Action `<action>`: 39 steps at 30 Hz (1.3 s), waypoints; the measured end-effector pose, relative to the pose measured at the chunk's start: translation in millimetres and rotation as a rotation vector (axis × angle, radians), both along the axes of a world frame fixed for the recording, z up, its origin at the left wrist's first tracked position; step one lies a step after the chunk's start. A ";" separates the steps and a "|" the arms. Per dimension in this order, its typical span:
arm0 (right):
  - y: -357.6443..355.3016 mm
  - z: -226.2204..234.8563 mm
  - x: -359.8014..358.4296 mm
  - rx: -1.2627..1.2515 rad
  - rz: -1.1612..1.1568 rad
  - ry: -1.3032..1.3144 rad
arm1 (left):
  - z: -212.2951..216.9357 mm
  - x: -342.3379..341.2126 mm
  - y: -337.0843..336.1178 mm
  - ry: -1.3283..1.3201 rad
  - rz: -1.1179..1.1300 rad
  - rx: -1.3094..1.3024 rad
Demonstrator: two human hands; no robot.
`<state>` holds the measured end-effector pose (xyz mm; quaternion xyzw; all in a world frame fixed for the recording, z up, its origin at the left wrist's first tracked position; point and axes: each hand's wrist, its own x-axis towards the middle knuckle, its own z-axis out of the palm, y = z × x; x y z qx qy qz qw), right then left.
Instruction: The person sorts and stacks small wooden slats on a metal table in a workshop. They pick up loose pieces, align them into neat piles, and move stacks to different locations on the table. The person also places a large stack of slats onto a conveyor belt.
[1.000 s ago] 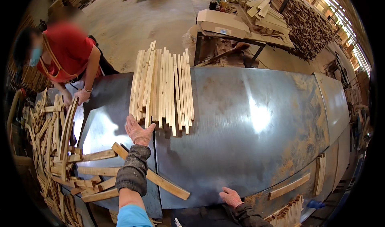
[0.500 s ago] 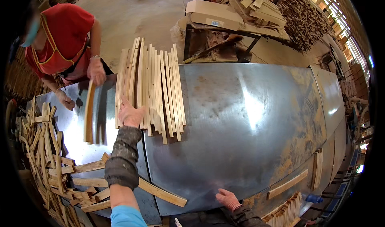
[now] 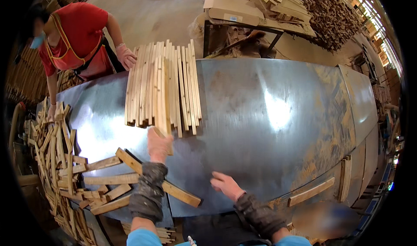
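Observation:
My left hand (image 3: pixel 159 144) is closed around the near end of a wooden strip (image 3: pixel 161 102), possibly more than one, tilted up over a row of pale strips (image 3: pixel 141 87). These lie side by side on the metal tabletop, pointing away from me. My right hand (image 3: pixel 226 185) hovers over the near part of the table with its fingers stretched out and nothing in them. Opposite me at the left, a co-worker's gloved hand (image 3: pixel 126 57) touches the row's far left corner. The co-worker's other hand (image 3: pixel 52 113) reaches into a jumbled heap of strips (image 3: pixel 54 152).
Loose curved pieces (image 3: pixel 110 179) spread from the heap toward my left forearm. The metal table (image 3: pixel 243 115) extends right, with sawdust on it and a single strip (image 3: pixel 311 192) near its front edge. Beyond stands a bench with a cardboard box (image 3: pixel 232 9) and scrap wood.
My left hand has come nearer and right, lifting wood off the row. My right hand has moved forward and left. The co-worker's held strip has left that hand, which is now at the row.

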<state>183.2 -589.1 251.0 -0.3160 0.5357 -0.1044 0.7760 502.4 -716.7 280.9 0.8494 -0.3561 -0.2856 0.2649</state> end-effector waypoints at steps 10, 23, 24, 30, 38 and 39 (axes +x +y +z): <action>-30.7 4.4 69.5 0.020 -0.254 -0.235 | -19.7 -137.3 205.8 0.533 0.020 -0.300; 13.2 27.5 31.1 0.090 -0.281 -0.443 | 9.3 -112.0 145.5 0.783 -0.009 -0.077; 13.8 27.3 31.0 0.061 -0.270 -0.424 | 11.0 -113.0 144.3 0.750 -0.041 -0.064; 23.5 58.1 26.9 -0.122 -0.203 -0.280 | 14.2 -118.3 155.9 0.951 -0.044 -0.067; 72.8 70.3 -22.4 -0.246 -0.291 -0.145 | 19.0 -140.4 190.1 1.608 -0.029 -0.032; 80.8 70.6 -29.5 -0.247 -0.328 -0.165 | 7.6 -143.8 193.2 1.656 -0.036 -0.022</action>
